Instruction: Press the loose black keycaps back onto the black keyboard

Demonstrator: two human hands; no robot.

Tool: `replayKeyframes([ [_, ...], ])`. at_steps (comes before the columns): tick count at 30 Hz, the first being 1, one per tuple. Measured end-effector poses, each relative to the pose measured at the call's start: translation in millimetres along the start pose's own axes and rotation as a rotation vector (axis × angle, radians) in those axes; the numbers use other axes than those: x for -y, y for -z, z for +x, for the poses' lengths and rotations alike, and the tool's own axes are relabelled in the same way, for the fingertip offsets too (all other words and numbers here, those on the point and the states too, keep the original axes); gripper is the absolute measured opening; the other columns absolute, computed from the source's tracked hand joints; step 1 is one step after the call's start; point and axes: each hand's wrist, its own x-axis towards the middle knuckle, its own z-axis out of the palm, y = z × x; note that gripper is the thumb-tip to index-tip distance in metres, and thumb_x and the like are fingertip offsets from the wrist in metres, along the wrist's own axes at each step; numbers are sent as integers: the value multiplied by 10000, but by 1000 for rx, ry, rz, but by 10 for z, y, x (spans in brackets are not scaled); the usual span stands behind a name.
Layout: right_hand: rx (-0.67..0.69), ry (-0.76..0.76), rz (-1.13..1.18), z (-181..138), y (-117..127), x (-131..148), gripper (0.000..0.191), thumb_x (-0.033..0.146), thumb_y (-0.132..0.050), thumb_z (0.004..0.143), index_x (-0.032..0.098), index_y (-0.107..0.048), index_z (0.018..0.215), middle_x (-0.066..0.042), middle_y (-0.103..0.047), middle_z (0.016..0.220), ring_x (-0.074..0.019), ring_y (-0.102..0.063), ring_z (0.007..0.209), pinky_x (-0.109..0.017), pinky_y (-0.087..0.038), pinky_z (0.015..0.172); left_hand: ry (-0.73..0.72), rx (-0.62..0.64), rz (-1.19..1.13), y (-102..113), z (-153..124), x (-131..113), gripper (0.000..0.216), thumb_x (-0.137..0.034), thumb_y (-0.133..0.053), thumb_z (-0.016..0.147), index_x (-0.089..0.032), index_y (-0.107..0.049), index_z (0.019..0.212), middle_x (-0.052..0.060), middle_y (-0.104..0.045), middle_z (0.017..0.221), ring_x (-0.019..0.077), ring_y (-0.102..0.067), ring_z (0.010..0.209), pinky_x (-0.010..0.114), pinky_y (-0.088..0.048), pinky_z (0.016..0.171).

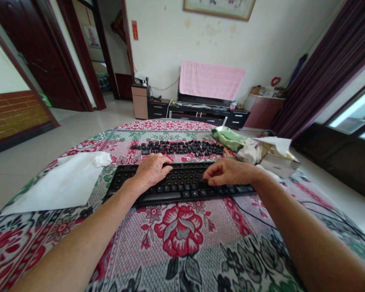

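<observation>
A black keyboard (182, 184) lies across a table covered by a flowered cloth (176, 239); many of its keycaps are off. My left hand (152, 169) rests on its left half, fingers curled and pressed on the frame. My right hand (228, 172) sits on the right half with fingertips pinched together at a key position; what they pinch is too small to name. Several loose black keycaps (179, 148) lie in rows just beyond the keyboard.
A white sheet with a crumpled tissue (63, 182) lies at left. A green packet (231, 138), crumpled paper and a small box (276, 156) sit at right. The keyboard cable (261, 219) trails right. A TV stand and doors stand behind.
</observation>
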Motion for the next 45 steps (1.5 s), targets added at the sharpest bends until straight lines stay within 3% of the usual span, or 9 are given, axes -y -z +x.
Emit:
replayKeyframes([
  [10,36,46,-79,11,-62,17,210,250,-526,672,193,-661,824,29,-592,642,-86,-487,558,-196,-348,493,-6,-31,9,-27,-3,17,259,-385,-461,767,-255,-631,912,24,-615,866,167,-531,805,314,-405,768],
  [28,-40,119,-283,25,-103,30,226,256,-535,684,177,-671,846,-12,-645,782,-107,-541,633,-214,-388,556,-22,-34,13,-32,1,23,250,-375,-465,765,-250,-632,905,22,-613,852,159,-536,789,302,-404,766],
  [35,-75,154,-397,63,-114,72,181,248,-568,674,191,-689,797,-15,-638,723,-107,-542,628,-214,-395,571,1,-15,17,-25,6,16,253,-383,-465,763,-255,-630,906,19,-606,860,161,-532,799,300,-400,764],
  [45,-34,139,-355,90,-110,39,189,245,-535,699,178,-693,780,-6,-640,687,-90,-516,587,-210,-375,554,3,-13,17,-22,-1,15,262,-391,-457,767,-255,-627,914,19,-606,866,161,-530,813,302,-398,773],
])
